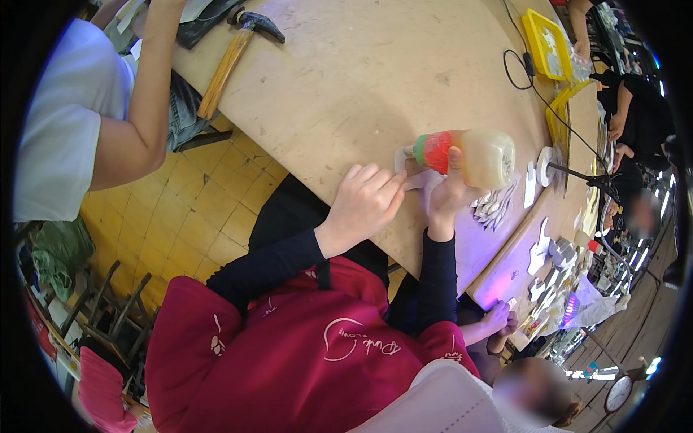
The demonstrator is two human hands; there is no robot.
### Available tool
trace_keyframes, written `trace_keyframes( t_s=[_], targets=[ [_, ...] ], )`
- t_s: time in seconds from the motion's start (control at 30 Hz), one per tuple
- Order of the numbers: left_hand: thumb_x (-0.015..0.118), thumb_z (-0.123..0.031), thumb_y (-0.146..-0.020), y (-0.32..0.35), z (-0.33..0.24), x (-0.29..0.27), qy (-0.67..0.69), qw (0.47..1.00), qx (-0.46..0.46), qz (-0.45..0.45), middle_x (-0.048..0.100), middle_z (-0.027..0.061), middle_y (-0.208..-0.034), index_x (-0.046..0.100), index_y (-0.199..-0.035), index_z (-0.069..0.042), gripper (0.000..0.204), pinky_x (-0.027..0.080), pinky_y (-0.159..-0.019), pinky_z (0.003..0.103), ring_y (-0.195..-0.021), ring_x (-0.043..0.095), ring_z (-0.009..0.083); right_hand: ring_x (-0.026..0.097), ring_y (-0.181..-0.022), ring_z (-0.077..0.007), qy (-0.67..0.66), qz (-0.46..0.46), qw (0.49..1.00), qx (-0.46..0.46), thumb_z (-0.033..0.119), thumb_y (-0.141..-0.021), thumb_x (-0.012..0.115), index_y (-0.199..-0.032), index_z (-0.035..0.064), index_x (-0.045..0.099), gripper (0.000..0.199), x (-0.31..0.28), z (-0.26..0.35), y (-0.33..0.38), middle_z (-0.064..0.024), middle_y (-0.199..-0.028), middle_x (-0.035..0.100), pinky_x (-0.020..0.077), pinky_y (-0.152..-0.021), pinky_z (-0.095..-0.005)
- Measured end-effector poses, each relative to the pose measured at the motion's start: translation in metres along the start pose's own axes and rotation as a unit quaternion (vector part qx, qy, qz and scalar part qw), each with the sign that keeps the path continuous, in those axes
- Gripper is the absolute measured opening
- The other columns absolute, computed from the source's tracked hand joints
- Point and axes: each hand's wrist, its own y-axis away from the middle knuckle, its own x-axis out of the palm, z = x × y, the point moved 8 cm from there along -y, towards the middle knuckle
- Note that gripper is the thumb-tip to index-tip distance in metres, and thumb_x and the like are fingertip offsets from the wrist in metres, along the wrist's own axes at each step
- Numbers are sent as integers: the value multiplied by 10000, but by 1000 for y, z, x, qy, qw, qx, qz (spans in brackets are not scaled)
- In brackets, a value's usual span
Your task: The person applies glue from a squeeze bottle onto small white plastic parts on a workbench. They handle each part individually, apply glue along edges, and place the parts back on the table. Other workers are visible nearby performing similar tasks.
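My right hand (449,196) is wrapped round a squeeze bottle (489,159) of cloudy pale liquid with a red collar and green tip. The bottle lies tilted on its side in the air, its nozzle pointing left. At the nozzle is a small flat white piece (399,158), partly hidden by the bottle tip and my fingers. My left hand (363,206) is closed, its fingertips pinching the near edge of this piece. Just right of my right hand, several grey-white cut pieces (494,207) lie in an overlapping pile on the wooden table (325,94).
A wooden-handled hammer (229,68) lies at the far left, near a co-worker's arm (148,108). Yellow trays (546,45), a black cable (533,83) and a clamp stand (588,177) line the right side. Another person's hands (498,317) work by white cutouts (540,249).
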Motion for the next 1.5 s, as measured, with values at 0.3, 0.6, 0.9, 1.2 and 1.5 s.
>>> trace_keyframes(
  t_s=[0.3, 0.6, 0.9, 1.2, 1.5],
  targets=[
    [730, -107, -813, -5, 13, -19, 67, 995, -53, -46, 619, 53, -808, 729, -978, -47, 175, 433, -670, 369, -736, 558, 263, 685, -869, -196, -22, 51, 998, -1, 136, -796, 857, -1024, -27, 706, 318, 12, 9, -1, -93, -967, 735, 534, -836, -337],
    [715, -241, -835, -42, 54, -29, -30, 995, -94, -14, 634, -13, -876, 727, -1010, -147, 200, 369, -869, 374, -925, 549, 223, 696, -871, -205, -29, 85, 996, -8, 110, -778, 854, -1024, -37, 708, 322, 15, 18, 4, -101, -973, 741, 538, -837, -342],
    [778, -284, -781, -42, 51, -21, -43, 994, -101, -2, 627, -46, -904, 712, -1098, -179, 341, 334, -909, 375, -955, 528, 195, 651, -898, -195, -224, 44, 966, 124, 190, -829, 800, -1100, -21, 623, 387, -2, -18, 8, -102, -982, 681, 519, -833, -328],
    [786, -270, -760, -42, 50, -21, -39, 994, -101, -5, 622, -58, -911, 685, -1138, -189, 400, 337, -902, 369, -948, 527, 188, 662, -926, -182, -63, 61, 996, 23, 187, -798, 854, -1084, -15, 656, 403, -2, 1, 1, -82, -1012, 701, 523, -856, -336],
    [771, -249, -770, -42, 48, -24, -34, 995, -88, -15, 617, -60, -913, 677, -1119, -192, 366, 337, -901, 366, -935, 529, 182, 696, -867, -195, -7, 143, 989, -40, 130, -754, 883, -1056, -33, 703, 387, 13, 15, 1, -103, -986, 741, 545, -825, -331]
  ],
)
